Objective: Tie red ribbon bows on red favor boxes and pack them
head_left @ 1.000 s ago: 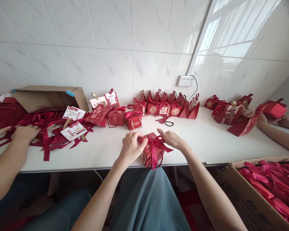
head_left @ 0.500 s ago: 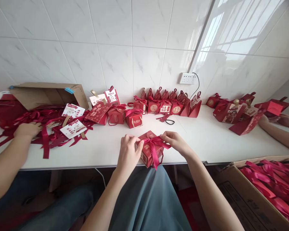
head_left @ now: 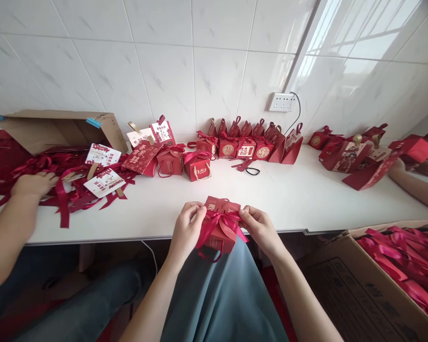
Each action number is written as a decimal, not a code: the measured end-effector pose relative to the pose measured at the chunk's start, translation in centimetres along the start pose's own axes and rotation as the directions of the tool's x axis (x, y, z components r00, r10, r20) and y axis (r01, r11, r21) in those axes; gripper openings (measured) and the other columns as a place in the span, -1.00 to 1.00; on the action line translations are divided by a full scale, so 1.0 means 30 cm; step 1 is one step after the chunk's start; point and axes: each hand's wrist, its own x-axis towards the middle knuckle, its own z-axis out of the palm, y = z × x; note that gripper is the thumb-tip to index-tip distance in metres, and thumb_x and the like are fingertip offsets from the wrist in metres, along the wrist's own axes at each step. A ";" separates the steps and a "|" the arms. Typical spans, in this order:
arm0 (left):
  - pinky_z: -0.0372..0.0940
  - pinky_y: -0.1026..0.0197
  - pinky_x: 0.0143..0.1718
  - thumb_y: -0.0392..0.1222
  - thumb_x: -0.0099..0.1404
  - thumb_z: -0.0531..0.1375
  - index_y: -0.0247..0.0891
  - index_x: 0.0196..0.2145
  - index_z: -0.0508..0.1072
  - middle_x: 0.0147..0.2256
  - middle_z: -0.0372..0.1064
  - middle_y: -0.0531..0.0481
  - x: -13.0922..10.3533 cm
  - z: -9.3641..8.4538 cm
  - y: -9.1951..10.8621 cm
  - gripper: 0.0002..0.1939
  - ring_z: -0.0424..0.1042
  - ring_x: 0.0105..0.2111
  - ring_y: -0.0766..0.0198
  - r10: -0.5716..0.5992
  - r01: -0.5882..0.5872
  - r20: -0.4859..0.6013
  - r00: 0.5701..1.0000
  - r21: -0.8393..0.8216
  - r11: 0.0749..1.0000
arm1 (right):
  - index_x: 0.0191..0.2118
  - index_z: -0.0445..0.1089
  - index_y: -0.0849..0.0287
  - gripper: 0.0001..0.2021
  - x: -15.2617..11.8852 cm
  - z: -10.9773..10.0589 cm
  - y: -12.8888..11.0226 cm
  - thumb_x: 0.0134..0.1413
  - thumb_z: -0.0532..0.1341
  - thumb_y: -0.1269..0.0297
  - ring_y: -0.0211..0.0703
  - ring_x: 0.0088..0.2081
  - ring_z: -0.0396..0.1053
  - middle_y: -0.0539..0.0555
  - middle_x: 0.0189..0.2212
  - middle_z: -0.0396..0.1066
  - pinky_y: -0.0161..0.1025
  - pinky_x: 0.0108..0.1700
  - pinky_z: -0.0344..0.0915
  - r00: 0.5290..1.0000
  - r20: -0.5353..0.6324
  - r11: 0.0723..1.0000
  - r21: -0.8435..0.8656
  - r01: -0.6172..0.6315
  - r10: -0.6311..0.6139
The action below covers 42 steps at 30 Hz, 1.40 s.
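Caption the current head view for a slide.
Left hand and right hand pinch the ribbon bow on a red box at a white table.

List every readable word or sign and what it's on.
"囍": a red box with a white panel.
"百年好合", first character faint: a red box with gold cord.
Too small or blurred: lettering on the held box, white cards, round gold emblems and right-hand carton.

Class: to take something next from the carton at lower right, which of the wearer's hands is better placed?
Likely the right hand: it is nearer the carton; the left hand is beyond the red box. Both pinch the bow.
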 end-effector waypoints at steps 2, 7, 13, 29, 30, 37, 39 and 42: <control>0.29 0.23 -0.14 -0.03 0.23 0.07 -0.23 -0.47 0.39 -0.25 0.37 -0.07 0.002 -0.007 0.002 -0.74 0.40 -0.21 0.19 0.021 -0.021 0.017 1.000 0.026 0.999 | -0.55 0.22 0.16 -0.61 -0.007 0.001 0.025 -0.04 0.33 -0.01 -0.34 -0.54 0.17 -0.09 -0.61 0.25 -0.33 -0.41 0.14 0.999 -0.031 0.999 0.040 -0.013 0.014; 0.30 0.22 -0.23 -0.07 0.26 0.04 -0.21 -0.47 0.36 -0.36 0.35 -0.03 0.001 -0.002 0.018 -0.76 0.39 -0.33 0.23 0.137 -0.135 -0.001 0.991 0.176 0.975 | -0.59 0.17 0.15 -0.58 -0.012 0.006 0.060 -0.08 0.36 0.02 -0.37 -0.59 0.05 -0.12 -0.66 0.16 -0.35 -0.48 0.05 0.996 -0.086 0.995 0.101 0.012 -0.003; 0.31 0.27 -0.33 -0.14 0.26 0.03 -0.20 -0.53 0.25 -0.37 0.26 -0.02 -0.026 0.034 0.010 -0.78 0.35 -0.37 0.28 0.220 -0.186 -0.145 0.965 0.216 0.958 | -0.64 0.04 0.14 -0.49 -0.026 0.032 0.072 -0.08 0.33 -0.04 -0.40 -0.62 -0.10 -0.15 -0.68 0.03 -0.35 -0.53 -0.07 0.988 -0.138 0.992 0.099 0.076 -0.062; 0.14 0.25 -0.47 -0.07 0.27 0.00 -0.19 -0.58 0.10 -0.49 0.12 0.09 -0.080 0.046 0.064 -0.70 0.21 -0.56 0.35 0.060 -0.056 -0.002 0.998 0.336 0.940 | 0.08 0.26 0.17 -0.46 -0.200 0.068 -0.063 0.05 0.27 0.00 0.11 0.04 0.30 0.27 -0.01 0.32 0.06 0.04 0.26 0.753 0.374 0.103 -0.860 0.500 -0.541; 0.13 0.25 -0.48 -0.06 0.27 -0.01 -0.19 -0.59 0.10 -0.50 0.11 0.09 -0.080 0.044 0.066 -0.69 0.21 -0.56 0.35 0.047 -0.051 0.019 0.999 0.326 0.944 | 0.10 0.26 0.18 -0.49 -0.203 0.077 -0.056 0.09 0.26 0.04 0.11 0.05 0.30 0.28 0.00 0.34 0.09 0.09 0.21 0.739 0.440 0.008 -0.857 0.515 -0.510; 0.15 0.26 -0.46 -0.03 0.28 0.00 -0.19 -0.60 0.12 -0.53 0.11 0.10 -0.071 0.038 0.063 -0.65 0.20 -0.56 0.35 0.086 -0.086 0.013 0.996 0.297 0.951 | 0.06 0.31 0.14 -0.68 -0.147 0.089 0.043 0.21 0.12 0.50 0.01 0.07 0.35 0.24 0.00 0.43 0.19 0.24 -0.02 0.603 0.366 -0.140 -0.911 0.389 -0.709; 0.16 0.25 -0.45 -0.03 0.28 0.01 -0.20 -0.60 0.13 -0.52 0.12 0.10 -0.062 0.036 0.057 -0.66 0.21 -0.56 0.35 0.104 -0.098 -0.004 0.995 0.305 0.947 | 0.02 0.34 0.12 -0.69 -0.142 0.096 0.043 0.19 0.14 0.52 -0.04 0.00 0.41 0.17 -0.09 0.49 0.16 0.24 0.00 0.566 0.352 -0.107 -0.902 0.419 -0.745; 0.17 0.25 -0.44 -0.02 0.28 0.01 -0.20 -0.60 0.13 -0.51 0.15 0.10 -0.051 0.034 0.048 -0.65 0.23 -0.56 0.36 0.090 -0.082 -0.014 0.996 0.306 0.948 | -0.08 0.38 0.10 -0.78 -0.145 0.125 0.028 0.16 0.19 0.47 -0.09 -0.12 0.46 0.10 -0.22 0.53 0.12 0.22 0.01 0.532 0.307 -0.054 -0.897 0.438 -0.789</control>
